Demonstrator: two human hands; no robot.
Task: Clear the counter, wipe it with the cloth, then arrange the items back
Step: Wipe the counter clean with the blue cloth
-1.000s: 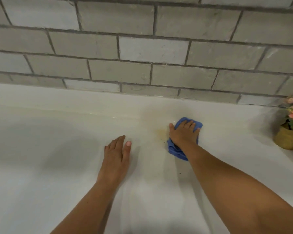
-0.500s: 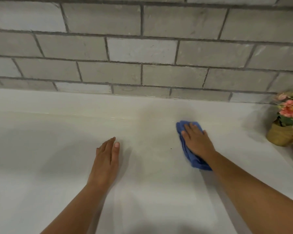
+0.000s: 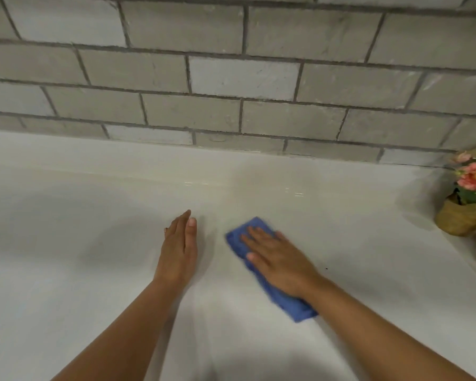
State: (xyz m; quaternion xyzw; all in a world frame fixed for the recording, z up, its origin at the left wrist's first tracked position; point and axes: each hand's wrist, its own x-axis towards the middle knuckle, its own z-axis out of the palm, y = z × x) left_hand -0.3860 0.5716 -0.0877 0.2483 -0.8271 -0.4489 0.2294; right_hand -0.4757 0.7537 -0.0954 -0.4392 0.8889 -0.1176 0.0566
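Cloth [image 3: 296, 307] noted flat on tabletop [image 3: 94, 270], centre-right of view. It is pressed down by right hand [image 3: 278, 259], fingers straight and spread, no grip; flat pressure judged to suit wiping. Left hand [image 3: 179, 248] is laid open, palm down, near cloth w/o touching; prob. for bracing. Flower pot [image 3: 459, 218] is seen far right by tiled wall [image 3: 231, 78], well apart; judged not yet cleared.

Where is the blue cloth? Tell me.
Head view, right of centre: the blue cloth lies on the white counter under the right hand, with the left hand to its left.
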